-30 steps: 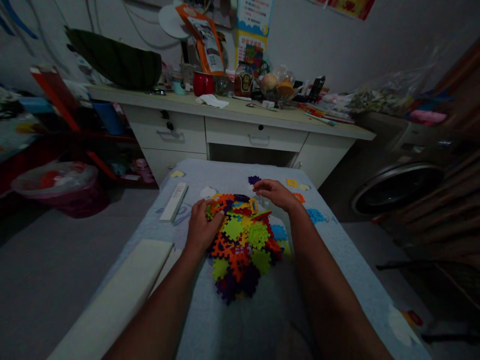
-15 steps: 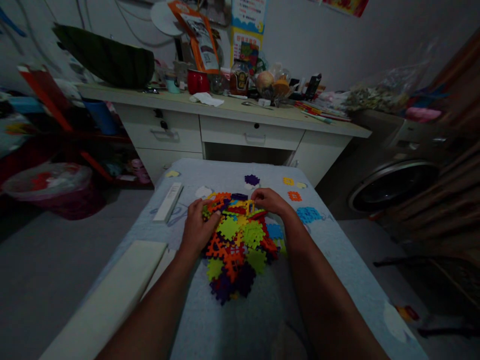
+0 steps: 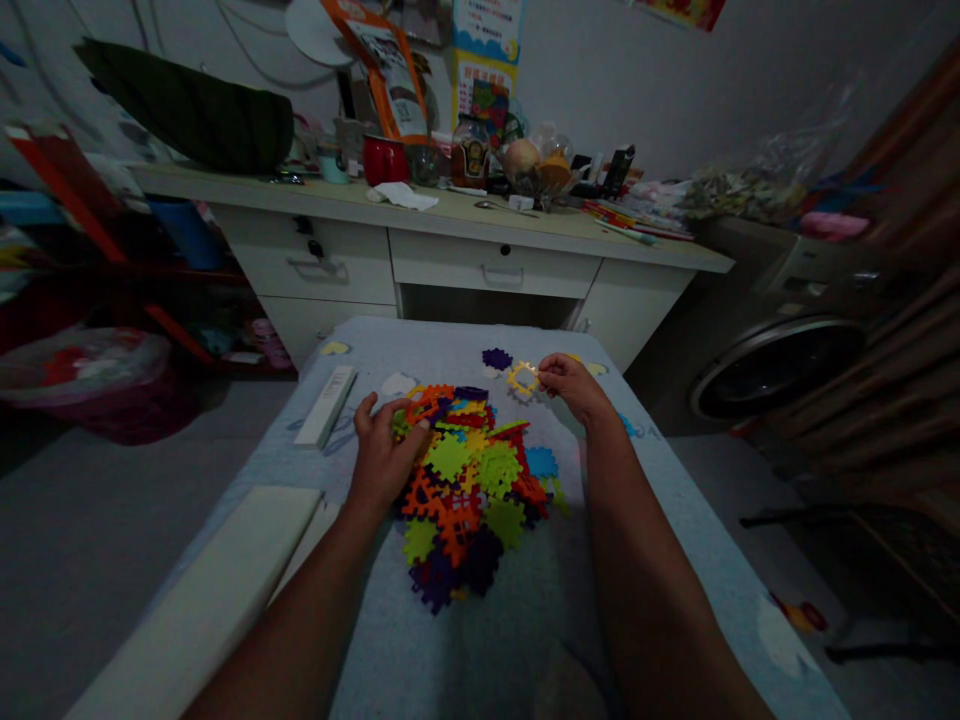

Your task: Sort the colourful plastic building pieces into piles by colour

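Note:
A heap of colourful plastic gear-shaped building pieces [image 3: 465, 490] lies on the cloth-covered table, in orange, lime green, purple, red, yellow and blue. My left hand [image 3: 386, 450] rests at the heap's left edge, fingers spread and curved around a small green piece [image 3: 401, 425] without visibly gripping it. Beyond the heap, my right hand [image 3: 570, 385] pinches a yellow gear-shaped piece with an open middle [image 3: 512, 384] by its right side. A purple gear-shaped piece [image 3: 496, 358] lies flat just to the left of that yellow one. Blue pieces [image 3: 630, 426] are partly hidden behind my right wrist.
A narrow white box [image 3: 325, 407] and a long white slab [image 3: 225, 570] lie along the table's left side. Behind the table stands a white-drawered desk [image 3: 487, 262], crowded with jars, a red mug [image 3: 385, 160] and fruit. To the right is a washing machine [image 3: 780, 330].
My right hand has moved from the heap's far edge to the right and away, carrying the yellow piece. My left hand has stayed by the heap, its fingers opening wider. The view has shifted slightly.

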Demonstrator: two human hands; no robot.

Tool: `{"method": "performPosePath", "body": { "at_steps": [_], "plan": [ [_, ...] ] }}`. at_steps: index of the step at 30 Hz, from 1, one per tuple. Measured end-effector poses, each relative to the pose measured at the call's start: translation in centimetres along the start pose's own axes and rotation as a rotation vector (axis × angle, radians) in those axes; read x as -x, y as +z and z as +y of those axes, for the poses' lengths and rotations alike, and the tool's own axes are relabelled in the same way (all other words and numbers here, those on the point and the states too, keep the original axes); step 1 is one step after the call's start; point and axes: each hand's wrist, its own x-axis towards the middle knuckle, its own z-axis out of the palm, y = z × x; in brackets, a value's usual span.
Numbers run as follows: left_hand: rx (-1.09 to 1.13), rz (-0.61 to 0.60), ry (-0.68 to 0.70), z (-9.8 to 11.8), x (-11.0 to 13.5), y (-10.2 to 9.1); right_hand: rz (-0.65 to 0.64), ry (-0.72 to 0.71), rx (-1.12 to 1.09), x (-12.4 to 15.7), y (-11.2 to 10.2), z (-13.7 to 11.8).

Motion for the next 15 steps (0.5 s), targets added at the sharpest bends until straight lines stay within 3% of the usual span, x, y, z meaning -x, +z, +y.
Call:
{"method": "performPosePath", "body": {
  "at_steps": [8,15],
  "plan": [
    [0.069,0.033,0.008,0.1,-0.1,-0.1,0.559,0.007,-0.032,-1.8,-2.5,1.3],
    [0.065,0.031,0.013,0.0,-0.1,0.1,0.777,0.04,0.346,-4.9,-6.6,3.3]
  ]
}}
